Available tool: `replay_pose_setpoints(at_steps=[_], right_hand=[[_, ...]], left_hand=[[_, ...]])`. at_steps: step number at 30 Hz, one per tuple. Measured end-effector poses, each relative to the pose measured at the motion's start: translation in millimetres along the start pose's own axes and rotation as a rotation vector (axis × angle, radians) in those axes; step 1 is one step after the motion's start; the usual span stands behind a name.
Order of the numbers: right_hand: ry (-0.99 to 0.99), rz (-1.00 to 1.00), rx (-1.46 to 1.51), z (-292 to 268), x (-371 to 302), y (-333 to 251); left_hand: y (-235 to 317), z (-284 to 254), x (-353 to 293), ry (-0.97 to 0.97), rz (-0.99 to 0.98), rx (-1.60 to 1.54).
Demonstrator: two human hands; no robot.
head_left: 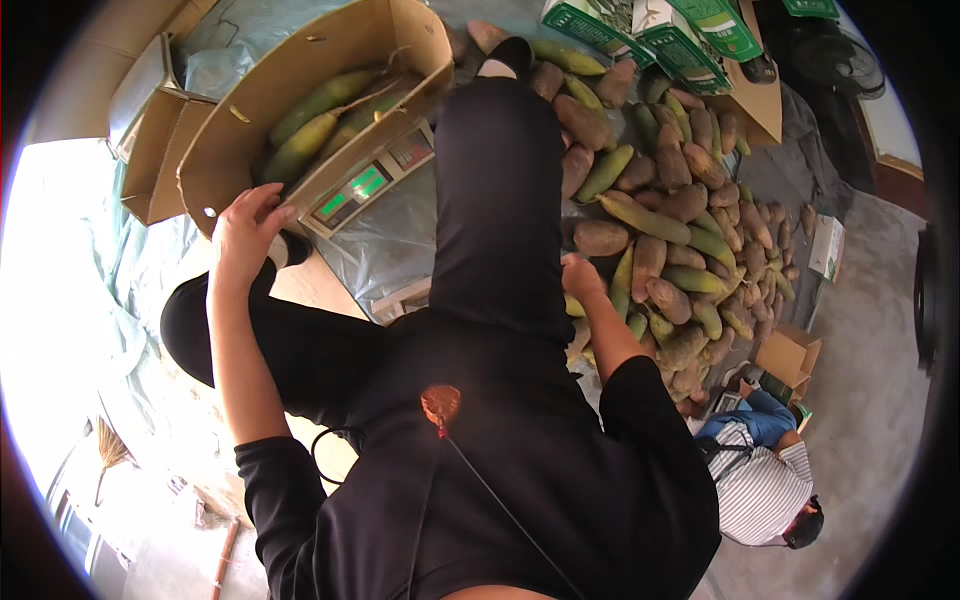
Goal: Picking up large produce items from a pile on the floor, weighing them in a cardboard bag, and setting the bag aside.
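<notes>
My left hand (245, 235) grips the near corner of an open cardboard box (215, 150). The box holds several long green and yellow fruits (315, 120) and sits tilted on a digital scale (365, 185) with a lit green display. My right hand (580, 275) reaches down at the near edge of a big pile of brown and green fruits (680, 220) spread on a plastic sheet. Its fingers touch the fruits beside my black-clad leg (495, 190); their grip is hidden.
Green-and-white cartons (680, 35) stand at the back beyond the pile. Flat cardboard boxes (150, 130) lie to the left. A person in a striped shirt (765, 485) crouches at the right by a small carton (790, 355). A broom (105, 450) lies at lower left.
</notes>
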State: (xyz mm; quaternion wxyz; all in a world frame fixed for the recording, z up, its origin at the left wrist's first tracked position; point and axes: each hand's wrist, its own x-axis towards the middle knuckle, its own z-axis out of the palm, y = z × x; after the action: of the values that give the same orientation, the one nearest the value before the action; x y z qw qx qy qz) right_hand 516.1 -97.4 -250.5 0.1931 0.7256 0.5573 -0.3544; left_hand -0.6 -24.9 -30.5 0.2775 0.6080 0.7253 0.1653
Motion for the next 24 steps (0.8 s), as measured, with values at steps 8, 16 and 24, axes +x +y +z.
replay_pose_setpoints(at_steps=[8, 16, 24], right_hand=[[0.38, -0.419, 0.261, -132.6, 52.5, -43.8], [0.211, -0.801, 0.523, -323.6, 44.9, -222.6], [0.082, -0.743, 0.339, -325.8, 55.1, -341.5]], left_hand=[[-29.9, -23.1, 12.7, 0.521, 0.026, 0.019], [-94.0, -76.6, 10.7, 0.348, -0.479, -0.189], [-69.1, -81.7, 24.8, -0.05, -0.752, -0.51]])
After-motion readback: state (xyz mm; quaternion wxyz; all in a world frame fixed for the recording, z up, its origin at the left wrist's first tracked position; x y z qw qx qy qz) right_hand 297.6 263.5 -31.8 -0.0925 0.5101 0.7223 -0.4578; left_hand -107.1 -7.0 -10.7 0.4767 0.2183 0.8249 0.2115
